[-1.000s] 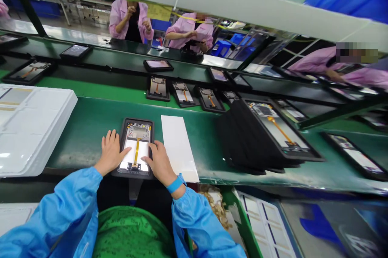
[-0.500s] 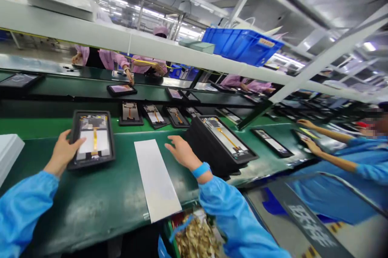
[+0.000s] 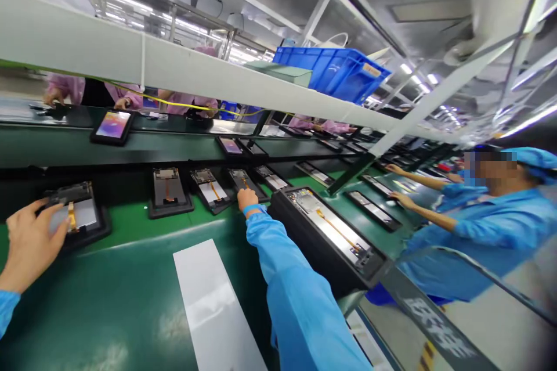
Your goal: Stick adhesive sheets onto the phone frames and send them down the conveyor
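Note:
At the far left, my left hand (image 3: 35, 237) grips the left side of an open-backed tablet (image 3: 89, 214) in a black tray, its thumb lying over the tablet's face. The tablet sits on the bright green strip, slightly tilted. My right hand (image 3: 247, 199) reaches forward, its fingers closed at the near end of another open-backed tablet (image 3: 240, 176) in the row; the fingertips are partly hidden. Two more opened tablets with orange ribbon cables, one tablet (image 3: 166, 188) and another tablet (image 3: 210, 188), lie between my hands. A white sheet (image 3: 215, 307) lies on the green bench.
A stack of black trays (image 3: 322, 237) topped by an opened tablet stands right of my right forearm. A slanted white post (image 3: 409, 121) and a shelf beam (image 3: 183, 75) cross ahead. A co-worker in blue (image 3: 487, 231) works at right; people in pink sit opposite.
My left hand has carried its tablet left and forward onto the bright green strip. My right hand has moved forward from above the bench to a tablet in the row. The view has turned right.

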`<state>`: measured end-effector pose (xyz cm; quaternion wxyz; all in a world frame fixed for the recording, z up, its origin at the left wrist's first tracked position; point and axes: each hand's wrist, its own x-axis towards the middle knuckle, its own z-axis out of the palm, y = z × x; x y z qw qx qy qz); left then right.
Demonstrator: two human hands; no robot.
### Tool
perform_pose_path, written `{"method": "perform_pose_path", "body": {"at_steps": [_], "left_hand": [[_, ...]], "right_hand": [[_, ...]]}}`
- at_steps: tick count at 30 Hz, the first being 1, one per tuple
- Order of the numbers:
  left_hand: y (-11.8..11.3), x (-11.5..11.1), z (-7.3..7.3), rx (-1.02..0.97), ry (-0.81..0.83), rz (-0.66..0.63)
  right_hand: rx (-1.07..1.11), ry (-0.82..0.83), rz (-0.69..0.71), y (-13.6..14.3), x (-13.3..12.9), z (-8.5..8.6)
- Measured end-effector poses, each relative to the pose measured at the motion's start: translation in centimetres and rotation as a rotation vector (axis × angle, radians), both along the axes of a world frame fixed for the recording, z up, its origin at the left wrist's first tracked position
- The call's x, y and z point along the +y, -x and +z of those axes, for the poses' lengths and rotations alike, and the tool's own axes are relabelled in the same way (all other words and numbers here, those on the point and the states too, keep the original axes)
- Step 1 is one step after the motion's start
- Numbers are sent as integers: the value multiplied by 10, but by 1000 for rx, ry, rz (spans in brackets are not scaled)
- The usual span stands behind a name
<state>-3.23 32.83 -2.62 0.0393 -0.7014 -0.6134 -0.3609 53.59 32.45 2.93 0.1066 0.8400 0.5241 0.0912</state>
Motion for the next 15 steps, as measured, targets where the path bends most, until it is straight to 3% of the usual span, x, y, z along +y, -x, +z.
{"method": "perform_pose_path", "body": {"at_steps": [2,4,7,10,13,15], "left_hand": [[-29,-11,6,-30,-72,-175],[-70,-23,17,-155,7,-315],[-154,-39,40,-588,397,-491],[-253,-46,63,-1256,1015,-597],[-348,-42,84,-1423,1183,-659],[-395,-40,95,-1508,1207,-675]], "right_hand": [[-22,-10,37,-4,7,7],[-33,-30,79,-4,10,20],[-31,-74,142,2,5,44],[-23,-125,197,17,-15,64],[-13,-170,246,41,-47,72],[-4,-195,272,61,-74,70]]}}
